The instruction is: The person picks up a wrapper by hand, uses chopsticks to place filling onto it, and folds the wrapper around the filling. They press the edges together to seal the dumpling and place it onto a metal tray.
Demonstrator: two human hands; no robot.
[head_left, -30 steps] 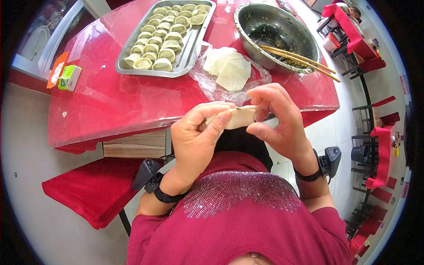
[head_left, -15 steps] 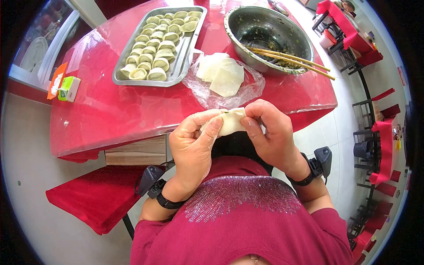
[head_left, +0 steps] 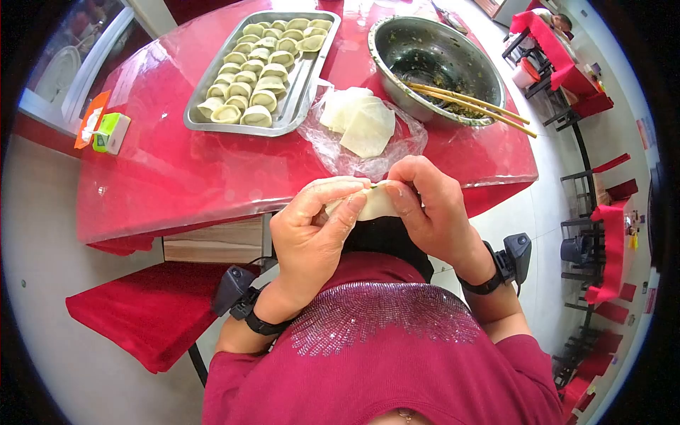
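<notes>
Dumpling [head_left: 377, 204] in hand (a bit of green showing at its upper edge) lies between the left hand [head_left: 309, 230] and the right hand [head_left: 433, 209], both touching it, each pinching one side between thumb and fingers, just off the near edge of the red table [head_left: 212, 170], with the wrappers [head_left: 368, 127] beyond

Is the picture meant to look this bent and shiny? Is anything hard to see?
Head view: strong wide-angle bending, corners black, distant furniture tilted and squeezed at right; pale glare on the glossy red table; steel bowl shaded inside; left hand and right hand fairly clear, though fingers hide part of the dough.
</notes>
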